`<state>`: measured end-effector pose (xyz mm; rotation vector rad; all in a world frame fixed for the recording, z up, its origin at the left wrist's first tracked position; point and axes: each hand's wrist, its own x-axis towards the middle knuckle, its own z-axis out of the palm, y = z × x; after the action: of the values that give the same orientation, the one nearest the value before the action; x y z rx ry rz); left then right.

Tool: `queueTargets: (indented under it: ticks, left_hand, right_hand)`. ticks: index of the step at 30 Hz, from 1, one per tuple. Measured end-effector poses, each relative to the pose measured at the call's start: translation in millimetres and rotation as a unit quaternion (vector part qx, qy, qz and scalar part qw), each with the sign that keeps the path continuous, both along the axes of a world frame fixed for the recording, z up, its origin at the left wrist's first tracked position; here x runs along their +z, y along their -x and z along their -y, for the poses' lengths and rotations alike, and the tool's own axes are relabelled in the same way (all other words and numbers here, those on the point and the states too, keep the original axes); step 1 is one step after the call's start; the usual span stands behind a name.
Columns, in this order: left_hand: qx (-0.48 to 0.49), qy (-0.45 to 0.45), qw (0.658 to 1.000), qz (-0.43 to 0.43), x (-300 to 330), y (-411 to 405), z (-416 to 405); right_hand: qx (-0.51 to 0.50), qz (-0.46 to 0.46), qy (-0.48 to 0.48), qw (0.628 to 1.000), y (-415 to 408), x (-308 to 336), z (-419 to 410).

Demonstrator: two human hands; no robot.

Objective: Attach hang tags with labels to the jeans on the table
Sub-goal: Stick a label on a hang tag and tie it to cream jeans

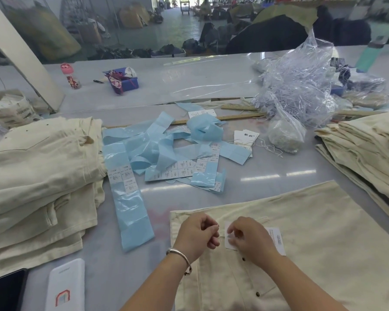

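Head view: cream jeans [301,232] lie flat on the surface [267,182], waistband toward the far side, directly in front of the person. Both hands work at the waistband. Left hand [198,234] has fingers curled, tips pinched together on something very small, likely a tag string or loop; too small to confirm. Right hand [247,239] has fingers curled, pinching the white hang tag [277,240] at its near end; the tag lies on the jeans, partly hidden under that hand.

Risks, as a judgement: the string could slip from the left pinch before it gets through, since it is thin and barely held. The tag could twist or end up face down. Threading could catch the wrong spot on the waistband because both hands cover it.

Surface: grey, glossy. Blue label-backing strips [130,198] with white stickers are strewn across the middle. Spare tags [245,136] with strings lie beyond them. A stack of folded cream jeans [38,176] sits at left, another stack [368,149] at right. Clear plastic bag [301,86] of fasteners far right, wooden ruler [234,117] behind the strips. White power bank [65,286] and dark phone [5,290] near left.

Room: big workshop floor, piles of garments and sacks behind.
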<state>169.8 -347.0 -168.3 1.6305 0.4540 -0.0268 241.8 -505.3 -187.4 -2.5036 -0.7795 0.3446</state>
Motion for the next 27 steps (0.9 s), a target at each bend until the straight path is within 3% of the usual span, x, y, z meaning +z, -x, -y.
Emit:
queueTargets:
  ticks: [5,7,10,13,18,27]
  left_hand:
    - [-0.03,-0.098,0.995,0.004,-0.6,-5.3,1.6]
    - [-0.046,-0.128,0.991,0.015,0.3,-6.3,2.1]
    - [-0.067,-0.147,0.986,0.035,3.2,-6.4,3.7]
    - [-0.068,-0.14,0.987,0.05,7.8,-6.8,4.6]
    - [-0.072,-0.144,0.985,0.056,13.9,-5.6,2.4]
    - [-0.063,-0.148,0.985,0.054,15.4,-1.3,3.2]
  right_hand:
    - [-0.015,-0.003,0.007,1.0,-2.1,-0.4,-8.8]
    - [-0.075,-0.06,-0.112,0.989,0.4,6.7,-7.8]
    - [-0.131,-0.178,-0.308,0.925,5.1,22.8,-6.5]
    - [-0.126,-0.26,-0.387,0.876,4.7,32.8,-6.3]
    - [-0.114,-0.308,-0.395,0.858,1.5,35.0,-7.5]
    - [-0.098,-0.31,-0.386,0.863,5.1,33.8,-7.4]
